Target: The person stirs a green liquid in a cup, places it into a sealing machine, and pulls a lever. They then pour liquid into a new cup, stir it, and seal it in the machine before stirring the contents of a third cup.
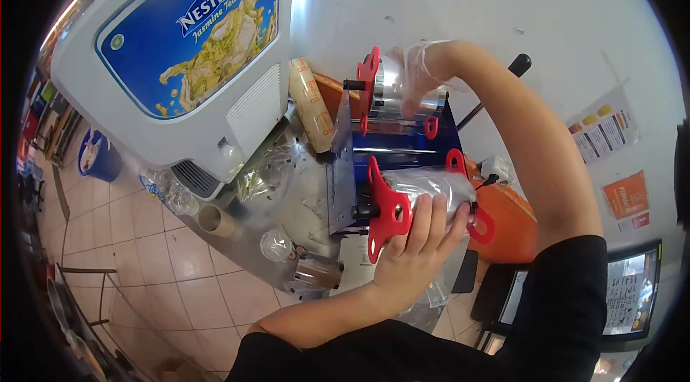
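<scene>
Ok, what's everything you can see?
Dispenser: one, white, upper left
Packet: one, cream, beside dispenser
Frame: one, blue, centre
Rolls: two, silvery, on frame
Ends: several, red, on rolls
Knob: one, black, upper right
Counter: one, grey, below dispenser
Tube: one, brown, on counter
Loose roll: one, brownish, near tube
Bucket: one, blue, far left
Papers: several, white, orange, right side
Screen: at least one, black-edged, lower right
Sleeves: two, black, bottom
Left hand: one, bare, on lower roll
Right hand: one, plastic around wrist, at upper roll
</scene>
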A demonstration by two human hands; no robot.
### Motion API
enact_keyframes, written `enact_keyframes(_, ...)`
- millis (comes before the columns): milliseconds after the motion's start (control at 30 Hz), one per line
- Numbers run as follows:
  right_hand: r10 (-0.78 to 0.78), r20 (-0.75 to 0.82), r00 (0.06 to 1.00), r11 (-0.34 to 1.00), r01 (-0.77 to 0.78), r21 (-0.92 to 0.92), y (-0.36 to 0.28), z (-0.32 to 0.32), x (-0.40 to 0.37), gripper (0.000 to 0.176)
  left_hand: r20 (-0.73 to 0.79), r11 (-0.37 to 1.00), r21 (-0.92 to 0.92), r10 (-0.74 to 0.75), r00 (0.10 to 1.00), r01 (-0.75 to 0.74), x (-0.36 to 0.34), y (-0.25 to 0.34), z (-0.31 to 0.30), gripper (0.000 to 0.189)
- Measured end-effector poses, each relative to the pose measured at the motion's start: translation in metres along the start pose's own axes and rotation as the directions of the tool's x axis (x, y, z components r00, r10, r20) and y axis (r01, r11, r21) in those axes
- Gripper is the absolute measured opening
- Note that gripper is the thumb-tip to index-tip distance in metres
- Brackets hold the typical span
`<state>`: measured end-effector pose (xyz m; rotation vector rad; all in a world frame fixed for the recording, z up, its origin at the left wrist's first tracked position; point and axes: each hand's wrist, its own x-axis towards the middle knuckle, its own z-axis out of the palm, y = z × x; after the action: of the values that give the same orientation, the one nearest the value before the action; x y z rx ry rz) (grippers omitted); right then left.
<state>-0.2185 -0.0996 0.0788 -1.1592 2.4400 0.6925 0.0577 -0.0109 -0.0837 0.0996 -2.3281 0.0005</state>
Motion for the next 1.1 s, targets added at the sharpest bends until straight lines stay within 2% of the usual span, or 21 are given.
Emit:
enact_keyframes(67, -0.011, 0.075, 0.997, 0.993, 0.002, 0.119, 0.009, -0.003, 0.012, 0.119, 0.001, 1.0, 0.008, 0.0, 1.0, 0.0, 0.0, -0.001, 0.0, 0.056)
enact_keyframes(100, -0.088, 0.084, 0.993, 0.985, 0.073, 0.159, 0.017, -0.003, 0.02, 0.117, 0.005, 1.0, 0.016, 0.008, 1.0, -0.008, 0.001, -0.002, -0.001, 0.057)
enact_keyframes(200, -0.122, 0.093, 0.988, 0.973, 0.1, 0.207, 0.025, 0.001, 0.028, 0.112, 0.002, 0.999, 0.044, 0.026, 1.0, -0.026, 0.003, -0.003, 0.0, 0.057)
enact_keyframes(233, -0.08, 0.051, 0.996, 0.982, 0.07, 0.178, 0.022, 0.01, 0.028, 0.105, 0.036, 0.999, 0.021, 0.024, 0.999, -0.025, 0.006, -0.004, -0.003, 0.057)
enact_keyframes(267, 0.025, 0.029, 0.999, 0.989, -0.028, 0.145, -0.007, -0.004, -0.016, 0.1, 0.069, 1.0, -0.001, 0.021, 0.997, -0.021, 0.011, -0.006, -0.008, 0.057)
enact_keyframes(333, 0.053, -0.11, 0.992, 0.997, -0.047, 0.059, -0.019, 0.009, -0.038, 0.088, 0.112, 0.998, -0.062, 0.023, 0.993, -0.016, 0.022, -0.01, -0.018, 0.058)
enact_keyframes(367, 0.05, -0.115, 0.992, 0.997, -0.043, 0.063, -0.018, 0.022, -0.038, 0.088, 0.17, 0.996, -0.086, 0.046, 0.984, -0.032, 0.028, -0.013, -0.024, 0.059)
enact_keyframes(433, 0.042, -0.396, 0.917, 0.987, -0.1, -0.125, -0.014, 0.054, -0.03, 0.087, 0.242, 0.99, -0.129, 0.082, 0.967, -0.051, 0.036, -0.016, -0.028, 0.063)
enact_keyframes(467, 0.063, -0.358, 0.932, 0.984, -0.117, -0.132, -0.021, 0.047, -0.045, 0.077, 0.276, 0.988, -0.153, 0.07, 0.959, -0.028, 0.04, -0.015, -0.031, 0.061)
enact_keyframes(567, -0.035, -0.321, 0.947, 0.981, -0.029, -0.194, -0.016, 0.041, -0.06, 0.079, 0.298, 0.985, -0.171, 0.06, 0.953, -0.009, 0.052, -0.017, -0.036, 0.058)
enact_keyframes(633, 0.114, -0.293, 0.949, 0.99, -0.085, 0.11, -0.022, 0.017, -0.081, 0.079, 0.372, 0.992, -0.123, 0.057, 0.926, -0.012, 0.061, -0.018, -0.04, 0.054)
enact_keyframes(667, 0.041, -0.401, 0.915, 0.998, -0.021, 0.054, -0.016, 0.024, -0.076, 0.082, 0.383, 0.997, -0.066, 0.071, 0.921, -0.049, 0.069, -0.02, -0.042, 0.057)
enact_keyframes(733, -0.013, -0.375, 0.927, 0.998, 0.037, 0.055, -0.005, 0.031, -0.054, 0.094, 0.419, 0.994, -0.085, 0.104, 0.902, -0.075, 0.076, -0.023, -0.039, 0.062)
enact_keyframes(767, -0.03, -0.145, 0.989, 0.985, 0.054, 0.163, -0.002, 0.024, -0.051, 0.107, 0.43, 0.993, -0.083, 0.107, 0.896, -0.079, 0.079, -0.023, -0.041, 0.067)
enact_keyframes(800, 0.004, -0.23, 0.973, 0.993, 0.023, 0.115, -0.006, 0.035, -0.045, 0.113, 0.484, 0.993, -0.081, 0.111, 0.868, -0.082, 0.081, -0.022, -0.043, 0.067)
enact_keyframes(900, 0.027, -0.245, 0.969, 0.988, 0.011, 0.152, -0.006, 0.036, -0.054, 0.113, 0.434, 0.994, 0.011, 0.093, 0.896, -0.109, 0.071, -0.014, -0.037, 0.065)
enact_keyframes(967, 0.059, -0.278, 0.959, 0.995, -0.035, 0.09, -0.009, 0.039, -0.065, 0.113, 0.442, 0.993, 0.047, 0.078, 0.894, -0.11, 0.064, -0.006, -0.04, 0.06)
enact_keyframes(1067, 0.073, -0.438, 0.896, 0.996, -0.043, 0.08, -0.007, 0.067, -0.054, 0.102, 0.261, 0.99, 0.101, 0.072, 0.963, -0.101, 0.04, 0.001, -0.02, 0.056)
enact_keyframes(1100, 0.081, -0.44, 0.894, 0.995, -0.046, 0.09, -0.003, 0.071, -0.057, 0.102, 0.192, 0.989, 0.099, 0.086, 0.978, -0.107, 0.034, -0.001, -0.012, 0.056)
